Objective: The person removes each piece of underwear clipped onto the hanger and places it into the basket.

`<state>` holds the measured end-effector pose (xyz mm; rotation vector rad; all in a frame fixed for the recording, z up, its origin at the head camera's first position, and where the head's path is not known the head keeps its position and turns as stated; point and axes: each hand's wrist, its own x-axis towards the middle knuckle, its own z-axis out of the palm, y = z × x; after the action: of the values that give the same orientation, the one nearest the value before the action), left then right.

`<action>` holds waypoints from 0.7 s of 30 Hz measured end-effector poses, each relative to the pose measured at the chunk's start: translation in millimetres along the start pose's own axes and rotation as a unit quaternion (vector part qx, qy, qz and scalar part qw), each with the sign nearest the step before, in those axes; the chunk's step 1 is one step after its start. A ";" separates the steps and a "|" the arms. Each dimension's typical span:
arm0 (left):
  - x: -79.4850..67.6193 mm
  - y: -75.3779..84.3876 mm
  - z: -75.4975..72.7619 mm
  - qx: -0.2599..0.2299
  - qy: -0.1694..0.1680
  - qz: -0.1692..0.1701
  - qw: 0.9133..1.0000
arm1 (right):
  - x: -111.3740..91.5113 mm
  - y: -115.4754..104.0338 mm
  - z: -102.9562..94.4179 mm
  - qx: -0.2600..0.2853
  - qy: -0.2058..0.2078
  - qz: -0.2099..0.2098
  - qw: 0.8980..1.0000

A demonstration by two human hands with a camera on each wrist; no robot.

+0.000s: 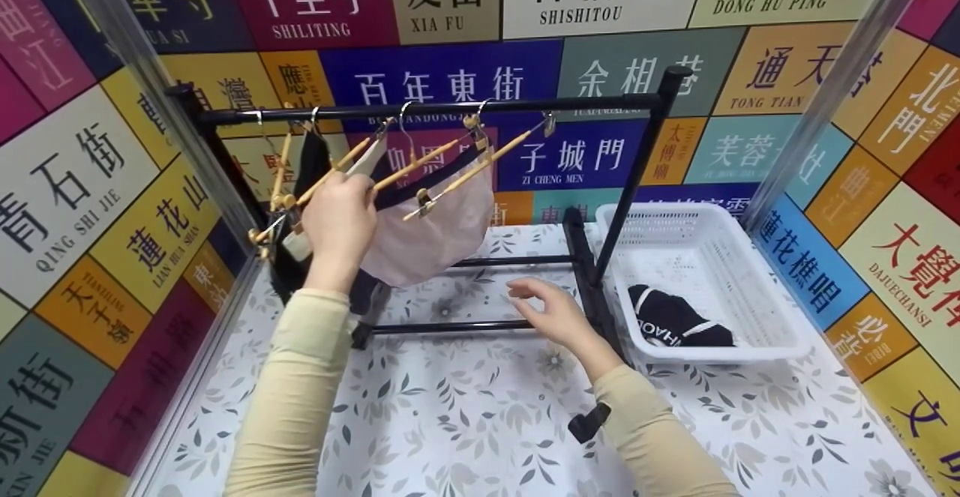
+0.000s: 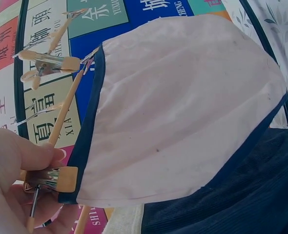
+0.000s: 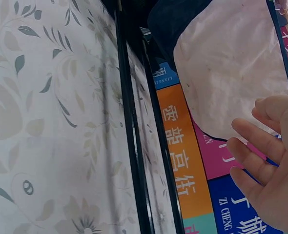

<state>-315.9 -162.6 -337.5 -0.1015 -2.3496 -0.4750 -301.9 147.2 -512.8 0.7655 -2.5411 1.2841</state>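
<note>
My left hand point(image 1: 341, 216) pinches the end of a wooden clip hanger point(image 2: 66, 114), beside a clip that holds a corner of the pale pink briefs point(image 2: 183, 107). Their navy waistband point(image 2: 88, 131) runs along the hanger, and the cloth hangs down. Behind the left hand, darker garments point(image 1: 311, 160) hang from other hangers on the black rack rail point(image 1: 577, 103). Lower and to the right is my right hand point(image 1: 551, 309), fingers relaxed and apart, holding nothing. In the right wrist view those fingers point(image 3: 261, 139) show in front of the briefs.
At the right stands a white plastic basket point(image 1: 772, 294) with a black garment point(image 1: 675, 321) with white lettering in it. An unused clip hanger point(image 1: 487, 167) hangs near the rail's right end. The rack's base bars point(image 1: 450, 327) stand on a leaf-patterned tabletop point(image 1: 450, 407).
</note>
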 end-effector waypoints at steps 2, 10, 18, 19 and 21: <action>-0.3 -0.7 1.0 -0.001 0.004 0.000 1.000 | 2.0 -0.8 -2.3 -0.001 0.003 -0.004 1.000; -2.3 -6.1 4.2 -0.014 0.044 0.008 0.999 | 10.5 -6.7 -14.6 -0.006 0.010 0.001 1.000; -3.3 -6.5 -2.2 -0.031 0.069 -0.002 0.997 | 18.7 -7.6 -22.5 -0.007 0.026 -0.013 1.000; -4.4 -6.8 -3.1 -0.033 0.070 -0.002 0.997 | 19.6 -7.2 -23.1 -0.007 0.029 -0.016 0.999; -7.4 -7.6 -4.7 -0.039 0.072 0.000 0.997 | 21.1 -6.8 -23.8 -0.004 0.032 -0.018 0.999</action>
<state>-309.0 -170.9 -341.8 -0.1007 -2.1909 -0.5566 -317.6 155.2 -485.4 0.7522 -2.4691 1.2664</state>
